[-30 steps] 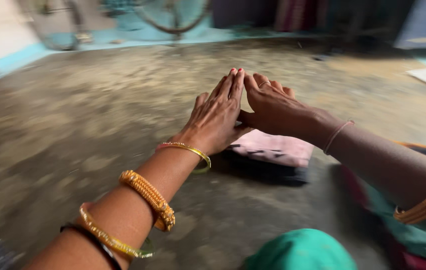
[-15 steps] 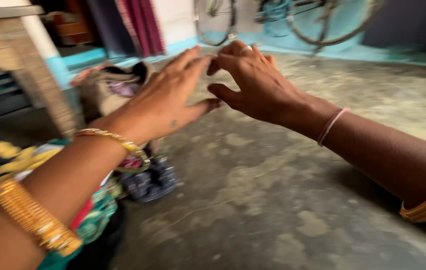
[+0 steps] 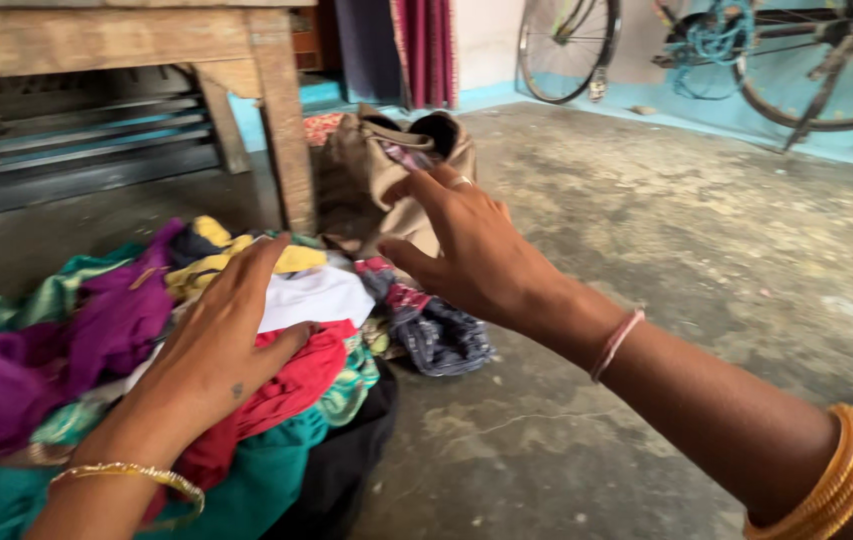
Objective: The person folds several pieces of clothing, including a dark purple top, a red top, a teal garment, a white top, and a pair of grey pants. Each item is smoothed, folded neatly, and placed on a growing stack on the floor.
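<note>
You are looking at no packages, labels, signs or screens here; nothing of that kind is showing on the floor, by the wooden table or along the far wall.

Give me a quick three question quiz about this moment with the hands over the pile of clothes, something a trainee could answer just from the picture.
1. True or false: the left hand lies open on the clothes pile.
2. What does the right hand hold? A) a red cloth B) nothing C) the beige bag
3. What leans by the far wall, behind the beige bag?

Key: 1. True; it touches the white cloth and red cloth. 2. B; it hovers open above the dark checked cloth. 3. A bicycle.
</note>
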